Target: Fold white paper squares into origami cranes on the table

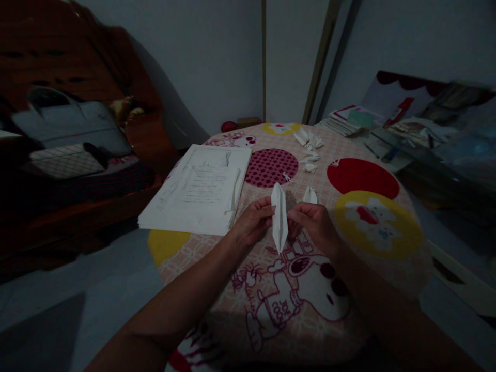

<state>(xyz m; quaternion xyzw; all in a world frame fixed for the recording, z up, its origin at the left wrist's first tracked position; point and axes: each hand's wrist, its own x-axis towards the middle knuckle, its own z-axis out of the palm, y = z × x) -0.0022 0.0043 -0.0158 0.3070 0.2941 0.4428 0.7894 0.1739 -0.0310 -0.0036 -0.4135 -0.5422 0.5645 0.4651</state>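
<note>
A strip of white paper (279,219), folded lengthwise and pointed at both ends, stands nearly upright over the patterned tablecloth. My left hand (253,219) pinches its left edge between thumb and fingers. From the other side, my right hand (314,221) is closed at the paper's right edge; its lower fingers are partly in shadow. Just behind the right hand sits another folded white paper piece (310,195). Farther back lie several folded paper pieces (309,138), with smaller ones (309,168) in front of them.
On the table's left rests a thick stack of papers (201,201) with printed text on top. The round table's cloth (310,336) carries cartoon figures and coloured circles. A wooden chair (147,139) with bags (81,124) stands left; a cluttered glass surface (418,155) adjoins on the right.
</note>
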